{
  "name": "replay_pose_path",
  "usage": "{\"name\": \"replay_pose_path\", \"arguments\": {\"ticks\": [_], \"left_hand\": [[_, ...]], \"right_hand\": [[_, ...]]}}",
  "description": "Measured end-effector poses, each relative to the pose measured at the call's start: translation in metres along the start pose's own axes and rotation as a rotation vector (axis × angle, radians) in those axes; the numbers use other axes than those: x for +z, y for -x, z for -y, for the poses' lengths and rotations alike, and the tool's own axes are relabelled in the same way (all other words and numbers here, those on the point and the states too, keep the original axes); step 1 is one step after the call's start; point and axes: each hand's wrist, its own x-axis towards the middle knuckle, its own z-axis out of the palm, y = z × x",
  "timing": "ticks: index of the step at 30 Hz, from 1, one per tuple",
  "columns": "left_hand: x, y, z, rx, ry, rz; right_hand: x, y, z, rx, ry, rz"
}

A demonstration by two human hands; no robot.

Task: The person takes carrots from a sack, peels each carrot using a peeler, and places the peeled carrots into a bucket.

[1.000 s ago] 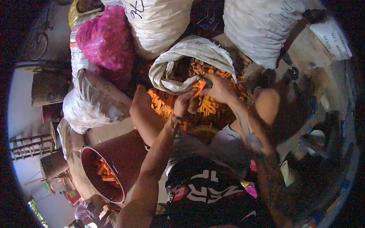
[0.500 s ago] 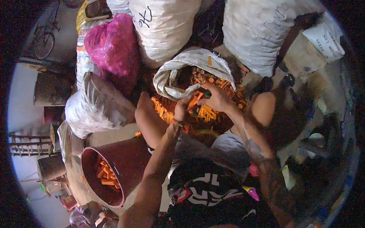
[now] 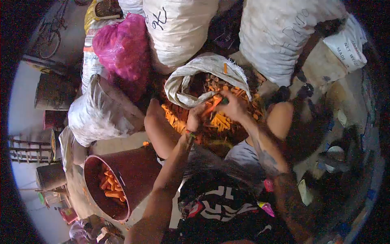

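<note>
My left hand point(image 3: 196, 118) is closed around an orange carrot point(image 3: 212, 105), which points up and to the right between my hands. Close to the carrot's upper end, my right hand point(image 3: 235, 106) grips a small tool with a dark green handle point(image 3: 224, 100); its blade is too blurred to make out. Below and around both hands lies a heap of cut orange pieces point(image 3: 221, 121). Just beyond them, a white woven sack point(image 3: 185, 79) gapes with its rim rolled back, and more carrots point(image 3: 215, 83) show at its mouth.
A dark red bucket point(image 3: 138, 173) lies tilted at the left, with peeled carrots point(image 3: 113, 187) inside. Full white sacks point(image 3: 178, 32) and a pink mesh sack point(image 3: 124, 53) stand along the far side. My bent knees flank the heap.
My right hand has turned and shifted slightly right and down along the carrot. More of the carrot's orange shows between my hands. My left hand keeps its hold, nearly in place.
</note>
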Motion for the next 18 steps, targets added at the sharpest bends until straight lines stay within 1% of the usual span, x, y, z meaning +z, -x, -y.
{"name": "replay_pose_path", "arguments": {"ticks": [1, 2, 3, 5, 6, 7, 9, 11, 12, 13, 14, 15, 16, 17, 18], "left_hand": [[0.008, 0.007, -0.007, -0.042, 0.007, -0.029], [0.015, 0.012, -0.015, -0.077, 0.013, -0.057], [0.021, 0.015, -0.021, -0.140, 0.114, -0.092], [0.003, 0.006, -0.001, -0.079, 0.156, -0.064], [-0.002, 0.002, 0.007, -0.052, 0.178, -0.047], [0.014, 0.007, -0.008, -0.051, 0.118, -0.041], [0.037, 0.024, -0.035, -0.050, 0.000, -0.042], [0.032, 0.024, -0.031, -0.072, 0.082, -0.084], [0.031, 0.022, -0.029, -0.086, 0.121, -0.101], [0.035, 0.020, -0.031, -0.045, 0.090, -0.099], [0.040, 0.020, -0.030, -0.008, 0.062, -0.101], [0.041, 0.024, -0.028, 0.026, 0.035, -0.109], [0.036, 0.023, -0.023, -0.005, 0.058, -0.111], [0.027, 0.020, -0.017, -0.031, 0.077, -0.111], [0.020, 0.018, -0.016, -0.061, 0.094, -0.109]], "right_hand": [[0.008, 0.002, -0.024, 0.104, -0.158, -0.059], [0.019, -0.005, -0.066, 0.410, -0.500, -0.112], [0.010, -0.010, -0.050, 0.332, -0.489, -0.176], [-0.008, -0.003, 0.010, 0.065, -0.222, 0.150], [-0.011, 0.000, 0.026, -0.065, -0.081, 0.309], [-0.001, 0.006, 0.013, 0.194, 0.102, 0.290], [0.019, 0.000, -0.049, 0.300, -0.347, -0.032], [-0.006, -0.009, -0.003, 0.388, -0.246, 0.114], [-0.008, 0.000, 0.030, 0.121, -0.050, 0.134], [-0.011, -0.003, 0.037, 0.104, 0.031, 0.198], [-0.010, -0.004, 0.028, 0.178, -0.048, 0.159], [-0.009, -0.006, 0.020, 0.249, -0.130, 0.113], [-0.003, -0.016, -0.010, 0.397, -0.369, -0.047], [0.005, -0.012, -0.041, 0.366, -0.455, -0.171], [0.007, -0.008, -0.029, 0.187, -0.287, -0.046]]}}
